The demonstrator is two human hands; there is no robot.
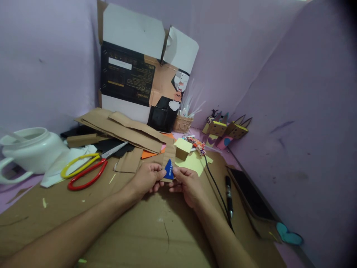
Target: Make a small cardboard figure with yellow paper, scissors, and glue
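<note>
Both hands pinch one small cardboard piece (168, 180), which carries a blue triangle (169, 169) with white print on it. My left hand (150, 176) grips its left side between thumb and fingers. On the opposite side, my right hand (187, 182) has thumb and fingertips closed on the edge. Just beyond the hands stand a small yellow-topped box (182, 148) and a strip of plain cardboard (169, 152). Yellow paper (195, 163) lies under the box. The fingers hide part of the held piece.
Left are scissors (103, 160) with red and yellow handles and a white teapot (36, 149). Cardboard strips (125, 130) lie behind, before an upright unfolded box (131, 28). At right are a pen (229, 195), a black cable (213, 175), a phone-like dark slab (252, 195) and paper figures (219, 128).
</note>
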